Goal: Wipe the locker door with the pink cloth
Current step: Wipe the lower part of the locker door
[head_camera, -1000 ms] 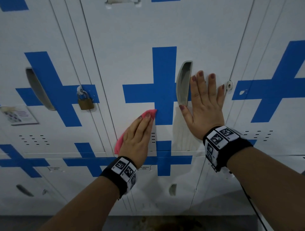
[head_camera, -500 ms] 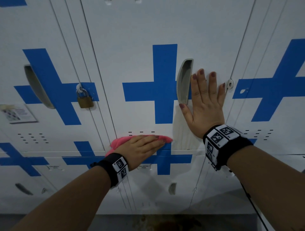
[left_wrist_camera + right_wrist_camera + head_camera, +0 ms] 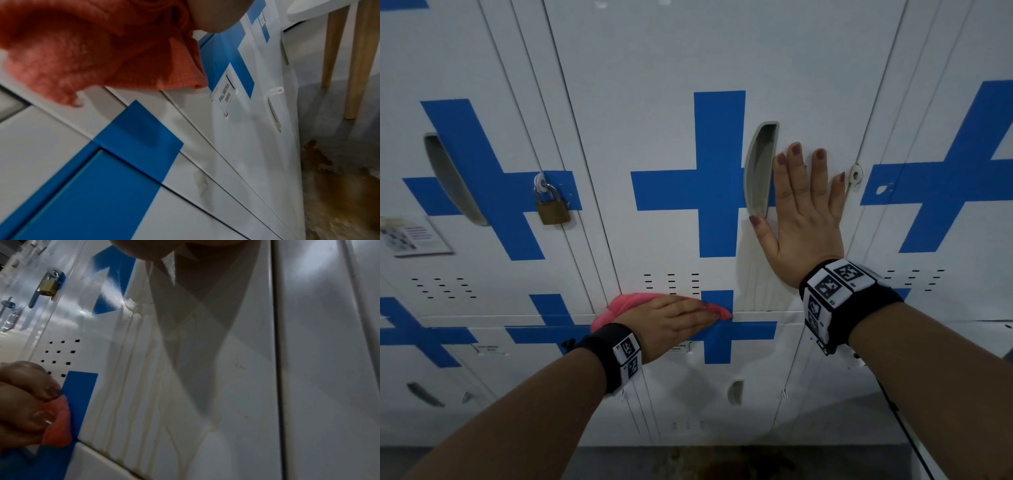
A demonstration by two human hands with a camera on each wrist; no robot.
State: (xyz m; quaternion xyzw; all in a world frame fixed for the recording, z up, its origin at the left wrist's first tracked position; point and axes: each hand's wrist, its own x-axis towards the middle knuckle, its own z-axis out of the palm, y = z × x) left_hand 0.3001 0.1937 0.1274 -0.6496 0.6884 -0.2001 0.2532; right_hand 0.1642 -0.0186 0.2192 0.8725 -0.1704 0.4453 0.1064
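The white locker door (image 3: 654, 102) with a blue cross fills the middle of the head view. My left hand (image 3: 671, 320) lies flat, fingers straight and pointing right, pressing the pink cloth (image 3: 625, 303) against the door's bottom edge. The cloth (image 3: 92, 48) bunches under the palm in the left wrist view, and its tip (image 3: 56, 421) shows past my fingertips in the right wrist view. My right hand (image 3: 804, 212) rests flat and open on the door beside the grey recessed handle (image 3: 758, 168). Pale drip streaks (image 3: 156, 386) run down the door below it.
A brass padlock (image 3: 551, 209) hangs on the locker to the left. A lower row of lockers (image 3: 688, 394) sits beneath, one with a name label (image 3: 225, 95). Wooden legs (image 3: 357, 56) stand by the lockers, and a brown stain (image 3: 329, 170) marks the floor.
My left hand has swept the pink cloth down from beside the cross to the door's bottom edge and turned to point right. The right hand has stayed put.
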